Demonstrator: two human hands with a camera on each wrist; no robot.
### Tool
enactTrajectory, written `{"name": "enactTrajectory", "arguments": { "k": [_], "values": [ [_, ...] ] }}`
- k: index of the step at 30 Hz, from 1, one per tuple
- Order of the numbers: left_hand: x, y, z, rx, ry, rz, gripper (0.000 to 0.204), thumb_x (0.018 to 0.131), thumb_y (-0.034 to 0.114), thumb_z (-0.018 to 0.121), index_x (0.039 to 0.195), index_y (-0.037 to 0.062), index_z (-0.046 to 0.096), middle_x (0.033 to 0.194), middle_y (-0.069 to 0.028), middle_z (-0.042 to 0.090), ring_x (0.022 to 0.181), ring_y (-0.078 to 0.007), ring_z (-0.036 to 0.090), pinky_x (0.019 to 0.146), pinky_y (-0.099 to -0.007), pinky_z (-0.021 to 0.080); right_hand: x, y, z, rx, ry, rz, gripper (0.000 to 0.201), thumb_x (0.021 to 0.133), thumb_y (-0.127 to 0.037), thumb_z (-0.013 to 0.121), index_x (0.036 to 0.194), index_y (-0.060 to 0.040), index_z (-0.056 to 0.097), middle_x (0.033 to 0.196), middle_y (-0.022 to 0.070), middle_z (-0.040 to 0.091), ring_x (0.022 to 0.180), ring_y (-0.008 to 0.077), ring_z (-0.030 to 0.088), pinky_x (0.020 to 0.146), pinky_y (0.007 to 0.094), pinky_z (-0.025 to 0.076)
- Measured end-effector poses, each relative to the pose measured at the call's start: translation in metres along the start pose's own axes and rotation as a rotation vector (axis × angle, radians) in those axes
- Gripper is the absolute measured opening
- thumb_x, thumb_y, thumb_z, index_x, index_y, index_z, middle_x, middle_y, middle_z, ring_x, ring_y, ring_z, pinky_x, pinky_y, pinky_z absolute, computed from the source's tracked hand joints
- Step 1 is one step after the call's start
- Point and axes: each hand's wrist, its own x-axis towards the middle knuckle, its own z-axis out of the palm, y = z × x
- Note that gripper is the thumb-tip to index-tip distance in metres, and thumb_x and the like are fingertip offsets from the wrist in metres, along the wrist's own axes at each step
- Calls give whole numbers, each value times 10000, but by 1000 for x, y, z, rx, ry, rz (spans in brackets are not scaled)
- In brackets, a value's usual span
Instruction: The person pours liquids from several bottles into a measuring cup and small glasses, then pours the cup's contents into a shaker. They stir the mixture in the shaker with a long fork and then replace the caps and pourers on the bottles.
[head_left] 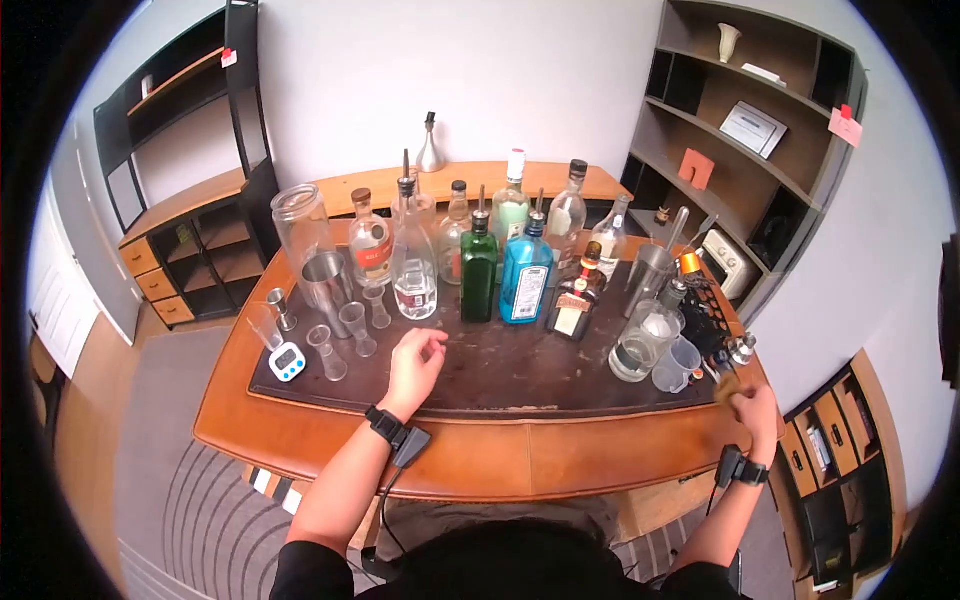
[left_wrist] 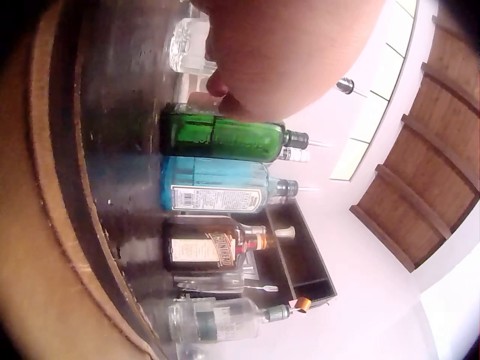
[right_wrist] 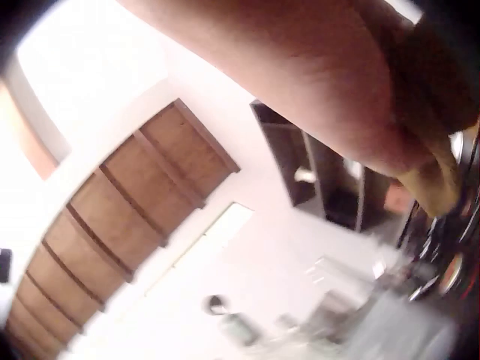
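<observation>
My left hand [head_left: 415,370] is over the dark desk mat [head_left: 480,380], its fingers loosely bent with nothing in them. It is in front of the clear bottle with a pourer [head_left: 415,285] and the green bottle [head_left: 479,270]. At the desk's right edge my right hand [head_left: 757,412] grips a folded brown cloth [head_left: 727,388]; the cloth [right_wrist: 431,184] also shows under the fingers in the right wrist view. Beside it are a clear plastic measuring cup [head_left: 677,366], a metal jigger [head_left: 741,350] and a glass bottle with a label [head_left: 640,345].
A blue bottle [head_left: 525,280] and a dark brown bottle [head_left: 575,305] stand mid-desk, with more bottles behind. On the left are a metal shaker tin [head_left: 328,282], several small hourglass-shaped glasses [head_left: 327,355] and a white timer [head_left: 287,362]. A black perforated mat [head_left: 705,310] holds bar tools.
</observation>
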Motion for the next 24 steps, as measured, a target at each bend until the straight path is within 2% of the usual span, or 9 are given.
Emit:
{"name": "enactTrajectory", "arguments": {
  "k": [2,4,8,14,16,17,18,22,24],
  "values": [
    [0,-2,0,5,21,5,195,820,-36,669,1007,16,692,810,-77,614,705,-185,625,660,-318,506,-46,-61,18,147,-240,-320,206,754,-101,748,899,28,679,811,74,674,787,136,659,707,306,515],
    [2,0,1,-27,68,-38,194,827,-30,669,1014,17,689,814,-77,620,699,-181,619,667,-313,505,-73,-107,62,177,-365,-459,221,777,-124,757,941,11,694,854,97,706,809,183,683,738,337,530],
    [3,-11,1,-29,117,-10,174,871,-23,680,1042,9,673,831,-20,605,702,-90,570,646,-246,481,-88,-185,148,185,-290,-795,277,821,-182,754,1039,-20,704,979,147,698,910,340,674,797,400,539],
    [5,-19,-4,-150,186,-121,182,952,7,623,1133,29,613,838,19,583,747,-61,542,682,-238,473,-100,-306,229,278,-82,-1083,252,824,-185,735,1025,-38,693,981,128,661,992,326,645,838,417,536],
    [6,-20,-5,-201,215,-168,212,942,34,625,1153,34,607,821,-37,621,767,-132,602,720,-292,505,-106,-316,269,36,-196,-1215,263,837,-191,732,1062,-59,699,1001,125,666,991,309,646,836,428,537],
    [6,-18,-6,-199,215,-169,212,942,34,625,1153,34,607,821,-37,621,767,-132,602,720,-292,505,-112,-319,274,-174,-301,-1217,248,841,-183,717,1064,-76,707,1038,114,666,1012,307,637,851,425,538],
    [6,-16,-7,-190,222,-179,210,945,38,622,1154,33,604,821,-36,620,768,-130,601,720,-292,505,-112,-323,277,-173,-301,-1219,248,841,-183,717,1064,-76,707,1038,114,666,1012,307,637,851,425,538],
    [7,-12,-11,-214,254,-196,206,950,47,618,1155,33,600,817,-31,616,767,-123,598,719,-290,506,-116,-336,281,60,-98,-1176,214,849,-186,705,1026,-66,709,1039,125,667,1006,319,640,847,435,542],
    [6,-14,-11,-204,254,-185,210,950,50,620,1159,37,599,813,-28,610,765,-119,595,719,-287,504,-127,-330,291,-159,-360,-1016,182,855,-189,697,977,-55,709,998,148,673,969,328,653,817,445,552]
  ]
}}
